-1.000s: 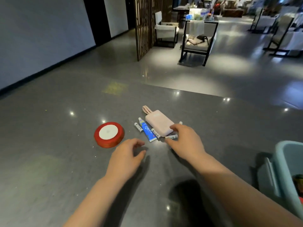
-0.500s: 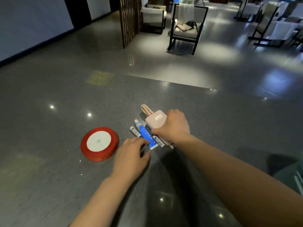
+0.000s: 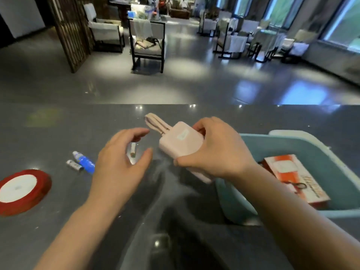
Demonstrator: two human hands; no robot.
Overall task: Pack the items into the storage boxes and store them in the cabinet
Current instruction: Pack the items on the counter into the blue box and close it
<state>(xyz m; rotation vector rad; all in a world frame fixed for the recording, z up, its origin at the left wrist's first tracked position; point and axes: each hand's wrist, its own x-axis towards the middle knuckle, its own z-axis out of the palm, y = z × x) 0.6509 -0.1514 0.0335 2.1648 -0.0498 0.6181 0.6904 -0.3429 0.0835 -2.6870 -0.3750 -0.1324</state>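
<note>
Change since 0.5 s ago: the pink pouch (image 3: 180, 141) is now lifted off the surface (image 3: 58, 221) in the right hand (image 3: 216, 151); before, it lay flat beside the tubes with that hand on top of it. The view has swung right, so the blue box (image 3: 321, 152) shows far more of itself. The left hand (image 3: 118, 162) has left the blue tube (image 3: 84, 161) and now hovers near the pouch.

Surroundings, largest first: dark grey speckled surface; blue box at right, holding an orange and white carton (image 3: 292, 176); red ribbon spool (image 3: 21, 190) with a white core at far left; dark chairs (image 3: 147, 41) on the floor beyond. The right forearm crosses in front of the box's near rim.

Pouch: pale pink, soft, rounded corners, small pale label on its face, looped strap (image 3: 155, 123) trailing toward the far edge. It is held tilted, just left of the box rim. Right-hand fingers (image 3: 200, 125) and thumb wrap its sides in a firm grip.

Left hand: fingers spread and loosely bent, holding nothing. Below its palm lies a small white stick (image 3: 133, 149), not touched. The blue tube and a small white tube (image 3: 74, 165) lie side by side between spool and left hand.
</note>
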